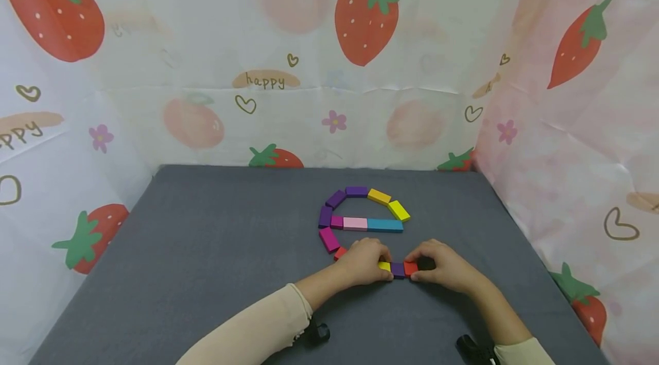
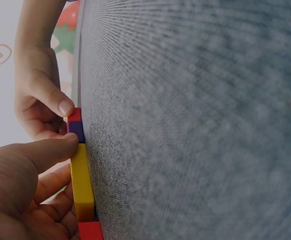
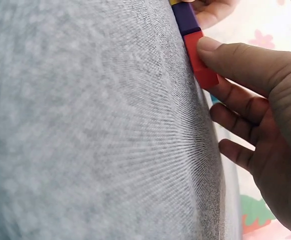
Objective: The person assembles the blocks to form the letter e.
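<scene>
My right hand (image 1: pixel 445 266) pinches a small red block (image 3: pixel 199 60) between thumb and fingers, at the right end of a row of blocks. Against its left side sits a short purple block (image 1: pixel 398 270). My left hand (image 1: pixel 364 262) holds a long yellow block (image 2: pixel 83 182) between thumb and fingers, its thumb tip right at the seam with the purple block. Behind the yellow one, another red block (image 2: pixel 90 230) continues the row, partly hidden by my left hand in the head view. All these blocks lie on the grey cloth.
Further back, a curve of purple blocks (image 1: pixel 356 191), yellow blocks (image 1: pixel 399 210) and a magenta block (image 1: pixel 329 239) lies on the grey table (image 1: pixel 231 239). A straight bar with a pink block (image 1: pixel 355 224) and a blue block (image 1: pixel 385 225) crosses it. A strawberry-print curtain (image 1: pixel 206 56) surrounds the table.
</scene>
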Action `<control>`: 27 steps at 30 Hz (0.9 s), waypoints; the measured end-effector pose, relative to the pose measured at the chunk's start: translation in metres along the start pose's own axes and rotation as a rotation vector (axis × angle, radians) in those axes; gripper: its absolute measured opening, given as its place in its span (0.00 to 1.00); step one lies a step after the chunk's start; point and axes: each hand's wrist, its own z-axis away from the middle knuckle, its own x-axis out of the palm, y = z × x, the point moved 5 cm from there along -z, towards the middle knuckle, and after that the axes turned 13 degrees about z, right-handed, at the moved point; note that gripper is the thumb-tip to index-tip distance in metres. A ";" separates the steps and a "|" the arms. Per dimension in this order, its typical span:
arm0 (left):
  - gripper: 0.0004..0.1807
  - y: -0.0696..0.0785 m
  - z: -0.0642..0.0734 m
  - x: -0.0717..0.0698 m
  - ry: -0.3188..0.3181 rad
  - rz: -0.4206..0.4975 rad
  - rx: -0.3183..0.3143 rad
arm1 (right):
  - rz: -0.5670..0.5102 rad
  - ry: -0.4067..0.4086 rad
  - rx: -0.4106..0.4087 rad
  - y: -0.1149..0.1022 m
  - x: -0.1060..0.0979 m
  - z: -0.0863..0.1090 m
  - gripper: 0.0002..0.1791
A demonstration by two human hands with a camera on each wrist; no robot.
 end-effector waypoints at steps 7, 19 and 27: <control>0.16 0.000 0.000 -0.001 -0.001 0.008 -0.005 | 0.007 0.002 -0.006 -0.003 0.000 0.000 0.17; 0.17 0.000 0.002 -0.001 0.001 0.020 0.004 | 0.018 -0.016 -0.028 -0.001 0.001 -0.003 0.17; 0.17 0.001 0.001 -0.002 -0.003 0.020 0.006 | 0.013 -0.028 -0.037 -0.002 0.000 -0.004 0.17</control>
